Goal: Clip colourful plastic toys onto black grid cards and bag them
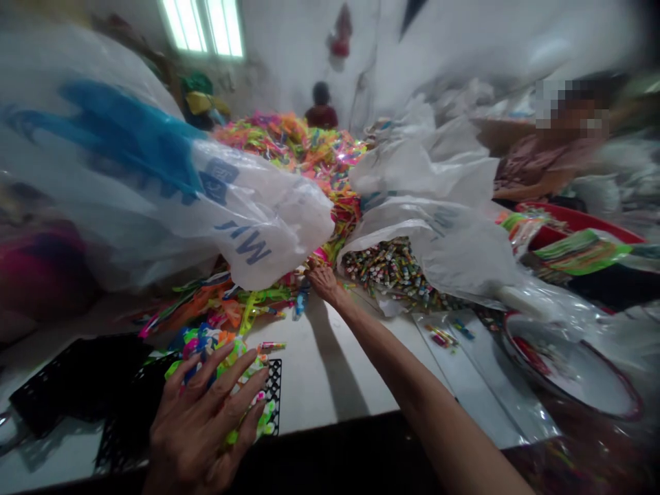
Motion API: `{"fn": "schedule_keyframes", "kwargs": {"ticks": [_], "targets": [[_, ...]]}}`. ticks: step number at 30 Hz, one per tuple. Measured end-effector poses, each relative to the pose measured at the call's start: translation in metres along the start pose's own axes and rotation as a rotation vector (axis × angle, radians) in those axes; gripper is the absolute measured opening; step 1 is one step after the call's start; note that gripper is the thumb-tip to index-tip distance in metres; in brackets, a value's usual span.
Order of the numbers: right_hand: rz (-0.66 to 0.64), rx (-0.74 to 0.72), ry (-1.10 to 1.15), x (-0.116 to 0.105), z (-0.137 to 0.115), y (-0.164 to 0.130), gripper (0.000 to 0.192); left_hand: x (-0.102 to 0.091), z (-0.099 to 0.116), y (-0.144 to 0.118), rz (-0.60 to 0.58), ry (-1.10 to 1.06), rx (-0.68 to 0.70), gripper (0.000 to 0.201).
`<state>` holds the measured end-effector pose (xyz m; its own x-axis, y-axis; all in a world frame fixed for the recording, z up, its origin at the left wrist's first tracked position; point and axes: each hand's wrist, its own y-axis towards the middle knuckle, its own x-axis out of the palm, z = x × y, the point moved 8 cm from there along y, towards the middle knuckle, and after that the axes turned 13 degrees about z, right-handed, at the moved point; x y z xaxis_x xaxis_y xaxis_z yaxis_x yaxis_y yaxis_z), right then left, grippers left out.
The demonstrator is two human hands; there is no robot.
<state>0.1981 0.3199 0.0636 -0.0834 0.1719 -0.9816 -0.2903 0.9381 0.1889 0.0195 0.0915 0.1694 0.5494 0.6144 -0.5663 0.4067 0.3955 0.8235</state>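
Observation:
My left hand (203, 419) lies spread, fingers apart, on a small heap of bright plastic pieces (219, 347) sitting on a black mesh tray (126, 405) at the near left. My right hand (324, 280) is stretched far forward to the foot of a big pile of neon-coloured plastic strips (304, 155); whether its fingers hold any piece is hidden. Just right of that hand, a white plastic bag (438, 240) lies open with many small colourful items (394, 271) spilling out.
A large white sack with blue print (155, 179) bulges at the left. A red-rimmed bowl under clear plastic (572, 375) stands at the right. One person sits at the far right (541, 165), another far behind the pile (320, 106). Loose pieces litter the white table (320, 371).

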Motion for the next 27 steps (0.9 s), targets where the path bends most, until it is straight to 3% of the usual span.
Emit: {"fn": "schedule_keyframes", "kwargs": {"ticks": [6,9,12,15,17,21,27], "targets": [[0.01,-0.106,0.04,-0.008,0.005,-0.043,0.047,-0.002,0.0,0.001,0.012,-0.001,0.039,0.041],[0.033,-0.016,0.127,-0.012,0.008,-0.069,0.032,-0.003,0.0,0.003,0.005,-0.018,-0.018,0.038],[0.059,0.146,0.524,-0.005,-0.009,-0.104,0.011,-0.004,0.0,0.004,0.001,-0.033,-0.082,0.031],[-0.062,0.299,1.103,0.02,-0.053,-0.14,0.007,-0.004,0.001,0.005,-0.017,-0.044,-0.097,0.024],[-0.111,0.336,1.296,0.031,-0.082,-0.153,0.005,-0.003,0.001,0.005,-0.036,-0.041,-0.105,0.022],[-0.106,0.232,1.156,0.027,-0.107,-0.153,0.004,-0.002,0.002,0.004,-0.052,-0.038,-0.102,0.023],[-0.144,-0.126,0.771,-0.001,-0.124,-0.149,0.012,0.0,-0.001,0.002,-0.054,-0.045,-0.11,0.028]]}}
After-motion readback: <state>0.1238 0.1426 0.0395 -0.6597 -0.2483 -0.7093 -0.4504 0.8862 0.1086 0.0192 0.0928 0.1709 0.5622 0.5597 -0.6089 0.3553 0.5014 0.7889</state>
